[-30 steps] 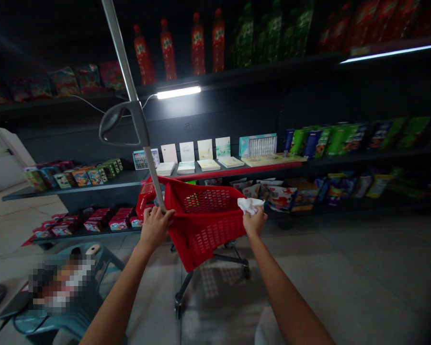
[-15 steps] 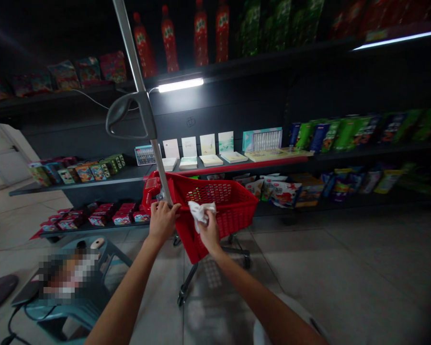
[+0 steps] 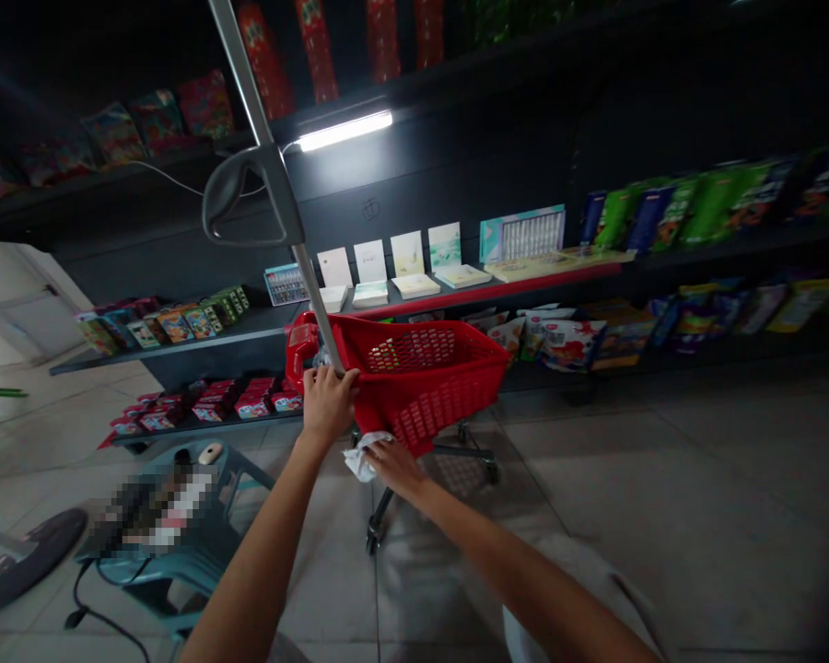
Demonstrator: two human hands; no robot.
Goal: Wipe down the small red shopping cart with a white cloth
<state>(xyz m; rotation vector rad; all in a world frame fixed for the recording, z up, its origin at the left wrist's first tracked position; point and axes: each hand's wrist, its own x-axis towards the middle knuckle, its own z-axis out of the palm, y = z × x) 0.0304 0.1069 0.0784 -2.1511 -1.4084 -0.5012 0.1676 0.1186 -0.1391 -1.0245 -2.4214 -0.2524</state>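
A red plastic shopping cart on a wheeled metal frame stands before me, its basket pointing right. My left hand is closed over the near rim of the cart, right at the foot of a slanted metal pole. A grey loop handle sits higher on that pole. Lower down, my right hand presses a crumpled white cloth to the bottom edge of the basket's near side. Its fingertips are partly hidden by the cloth.
Dark shelves behind the cart carry upright booklets, snack bags, small boxes and red bottles. A blue-green stool with blurred-out items and a cable is at left, near a round dark base.
My right hand has slid the white cloth down from the basket's upper rim to its lower edge. My left hand keeps its hold. The view has tilted and shifted slightly.
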